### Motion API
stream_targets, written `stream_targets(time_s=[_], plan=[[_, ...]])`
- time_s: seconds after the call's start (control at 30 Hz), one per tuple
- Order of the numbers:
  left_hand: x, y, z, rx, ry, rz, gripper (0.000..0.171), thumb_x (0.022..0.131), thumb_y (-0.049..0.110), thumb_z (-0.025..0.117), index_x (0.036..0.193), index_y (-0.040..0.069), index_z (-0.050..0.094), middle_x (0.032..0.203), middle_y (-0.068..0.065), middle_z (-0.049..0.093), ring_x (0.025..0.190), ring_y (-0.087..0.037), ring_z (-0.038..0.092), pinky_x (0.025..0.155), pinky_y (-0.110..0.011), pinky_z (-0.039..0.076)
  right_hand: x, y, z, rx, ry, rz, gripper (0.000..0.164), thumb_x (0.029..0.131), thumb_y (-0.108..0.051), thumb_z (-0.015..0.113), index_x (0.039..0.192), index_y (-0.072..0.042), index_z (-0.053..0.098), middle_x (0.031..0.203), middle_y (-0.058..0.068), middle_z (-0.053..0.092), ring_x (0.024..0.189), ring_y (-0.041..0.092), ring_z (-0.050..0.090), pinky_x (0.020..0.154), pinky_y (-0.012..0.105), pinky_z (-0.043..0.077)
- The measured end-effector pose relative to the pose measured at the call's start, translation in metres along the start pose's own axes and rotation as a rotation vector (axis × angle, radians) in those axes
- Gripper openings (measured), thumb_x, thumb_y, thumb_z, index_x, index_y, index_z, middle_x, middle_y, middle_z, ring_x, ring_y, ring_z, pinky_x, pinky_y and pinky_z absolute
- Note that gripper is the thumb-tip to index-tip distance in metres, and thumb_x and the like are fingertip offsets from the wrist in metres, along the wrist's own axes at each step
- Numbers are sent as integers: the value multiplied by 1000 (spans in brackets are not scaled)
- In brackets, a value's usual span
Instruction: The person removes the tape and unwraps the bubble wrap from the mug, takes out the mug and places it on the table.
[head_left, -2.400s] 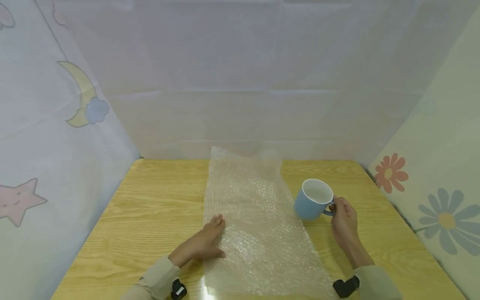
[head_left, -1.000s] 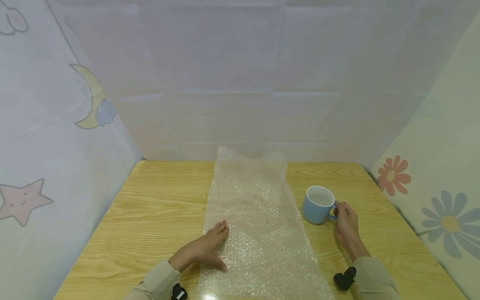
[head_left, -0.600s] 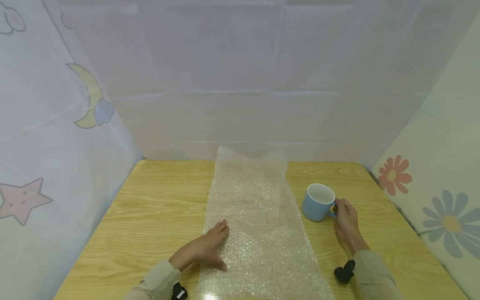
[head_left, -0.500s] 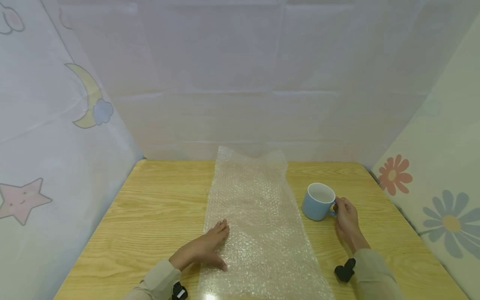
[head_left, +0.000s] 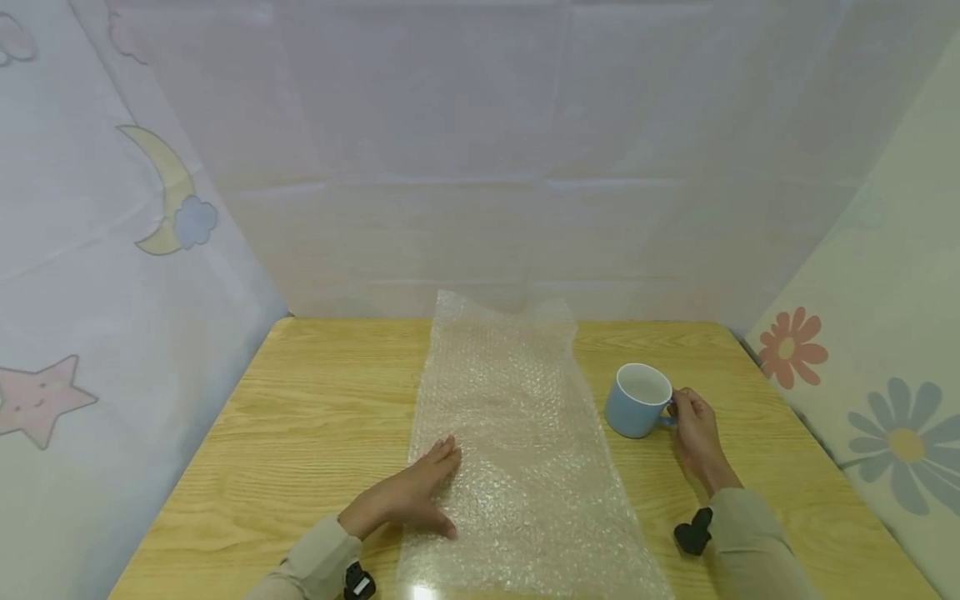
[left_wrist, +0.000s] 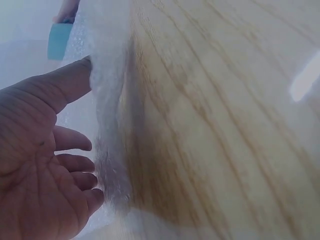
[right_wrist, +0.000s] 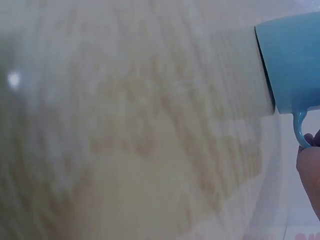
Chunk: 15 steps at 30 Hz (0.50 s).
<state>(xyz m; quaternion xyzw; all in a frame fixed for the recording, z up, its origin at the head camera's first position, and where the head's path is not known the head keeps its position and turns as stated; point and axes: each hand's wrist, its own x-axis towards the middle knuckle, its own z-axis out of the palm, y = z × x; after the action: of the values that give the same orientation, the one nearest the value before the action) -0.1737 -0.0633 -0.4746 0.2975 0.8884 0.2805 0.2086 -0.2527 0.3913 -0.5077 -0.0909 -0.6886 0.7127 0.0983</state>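
A light blue mug (head_left: pixel 632 408) with a white inside stands upright on the right part of the table. My right hand (head_left: pixel 696 435) grips its handle, which shows best in the right wrist view beside the blue mug wall (right_wrist: pixel 292 62). A long sheet of bubble wrap (head_left: pixel 517 467) lies down the middle of the table, just left of the mug. My left hand (head_left: pixel 411 497) rests on the sheet's left edge with its fingers spread. In the left wrist view the left hand's fingertips (left_wrist: pixel 86 164) meet the edge of the wrap.
The wooden table (head_left: pixel 315 400) has a fabric wall (head_left: pixel 480 200) behind it and printed cloth walls at both sides. The wrap's far end rises against the back wall. Black wrist cameras sit at both sleeves.
Over the earlier frames the mug shifted right, from the wrap's edge onto bare table, with the right hand on its handle. In the last half second little differs except a slight head movement.
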Motion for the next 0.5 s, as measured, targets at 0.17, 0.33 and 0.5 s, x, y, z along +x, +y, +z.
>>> stream_targets(time_s=[0.17, 0.33, 0.5], plan=[[-1, -1, 0, 4, 19, 28, 110, 70, 37, 84, 148, -10, 23, 157, -26, 5, 143, -41, 5, 113, -52, 16, -3, 0, -1, -67, 8, -34, 41, 105, -20, 45, 85, 15, 37, 83, -4, 46, 80, 14, 39, 66, 21, 37], [-1, -2, 0, 0, 55, 62, 101, 79, 39, 78, 147, -11, 24, 156, -27, 7, 143, -41, 8, 113, -52, 17, -3, 1, -5, -260, 10, -107, 48, 105, -28, 44, 87, 17, 44, 85, -10, 54, 88, 11, 48, 76, 18, 43], [-2, -6, 3, -50, 124, 70, 93, 89, 39, 69, 150, -9, 18, 157, -25, 7, 144, -39, 8, 113, -52, 16, -10, -10, -17, -350, -50, -100, 48, 104, -35, 45, 104, 11, 59, 95, -15, 59, 95, 5, 52, 82, 18, 45]])
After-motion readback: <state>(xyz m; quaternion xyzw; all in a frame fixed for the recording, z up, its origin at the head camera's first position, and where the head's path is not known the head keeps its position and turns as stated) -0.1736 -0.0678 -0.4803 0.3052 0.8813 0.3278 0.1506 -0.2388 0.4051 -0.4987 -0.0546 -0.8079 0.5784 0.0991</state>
